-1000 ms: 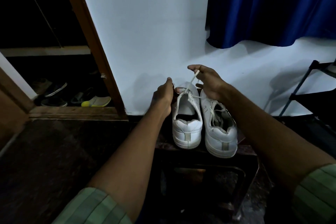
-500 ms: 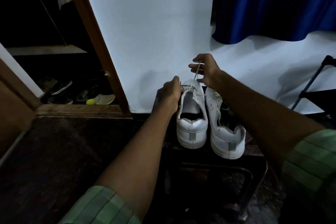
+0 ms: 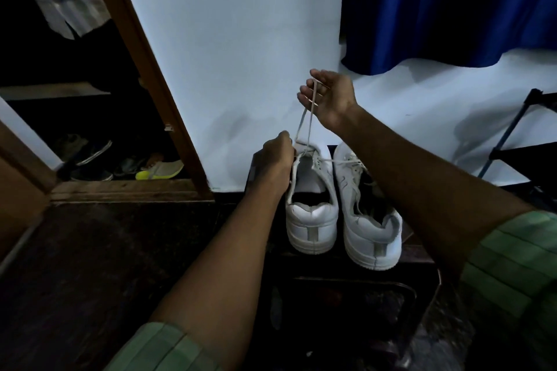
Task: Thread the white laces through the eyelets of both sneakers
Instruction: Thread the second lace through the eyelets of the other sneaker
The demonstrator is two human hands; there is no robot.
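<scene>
White lace (image 3: 304, 126) stretched taut at centre frame, rising from the front eyelets of the left sneaker (image 3: 310, 205) up to the right hand (image 3: 327, 96) just above. Right hand raised against the pale wall (image 3: 229, 54), fingers curled, pinching the lace's upper end, two strands hanging down from the fingers toward the shoe. Left hand (image 3: 275, 163) immediately left of the lace's lower end, fingers curled round the left sneaker's upper edge near the tongue, touching the shoe where the lace enters. Another stretch of lace crossing rightward from the left sneaker toward the right sneaker (image 3: 369, 220). Right sneaker just beside the left one, heels toward the bottom of the frame, loose lace lying inside its opening, partly hidden behind the right forearm. Both sneakers side by side on a dark surface (image 3: 416, 253) at lower centre. Green striped sleeves (image 3: 509, 277) at the bottom corners. Blue curtain (image 3: 446, 6) at upper right. Wooden door frame (image 3: 144, 69) slanting down the left, other shoes (image 3: 158, 170) on the floor beyond it, among them one with a yellow sole. Dark metal rack (image 3: 521, 153) at the right edge.
</scene>
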